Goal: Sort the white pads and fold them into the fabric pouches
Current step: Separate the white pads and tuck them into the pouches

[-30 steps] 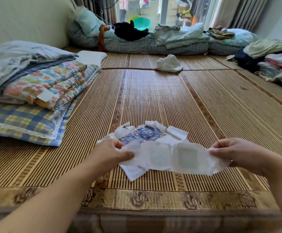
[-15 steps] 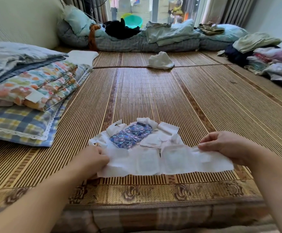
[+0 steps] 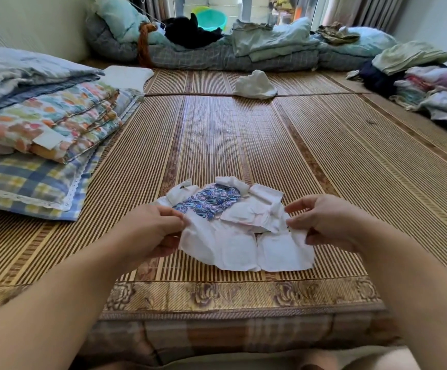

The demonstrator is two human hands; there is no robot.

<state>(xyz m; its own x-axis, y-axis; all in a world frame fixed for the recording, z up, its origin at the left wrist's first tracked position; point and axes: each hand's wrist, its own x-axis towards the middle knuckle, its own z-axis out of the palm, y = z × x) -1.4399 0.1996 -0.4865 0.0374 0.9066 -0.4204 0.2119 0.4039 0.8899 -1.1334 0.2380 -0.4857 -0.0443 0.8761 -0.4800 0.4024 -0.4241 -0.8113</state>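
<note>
A long white pad [image 3: 246, 247] hangs just above the bamboo mat near its front edge, sagging in the middle. My left hand [image 3: 151, 229] pinches its left end. My right hand [image 3: 323, 220] pinches its right end. Behind it lies a small heap of white pads [image 3: 251, 212] around a blue patterned fabric pouch [image 3: 210, 200], which lies flat and is partly covered by the pads.
The bamboo mat [image 3: 243, 134] stretches ahead. Folded quilts and a checked pillow [image 3: 38, 129] are stacked at the left. A crumpled white cloth [image 3: 255, 85] lies further back. Bedding [image 3: 243, 52] lines the far end, folded clothes [image 3: 430, 86] the right.
Both hands have come closer together, so the stretched pad now sags and bunches in the middle. It sits lower, closer to the mat.
</note>
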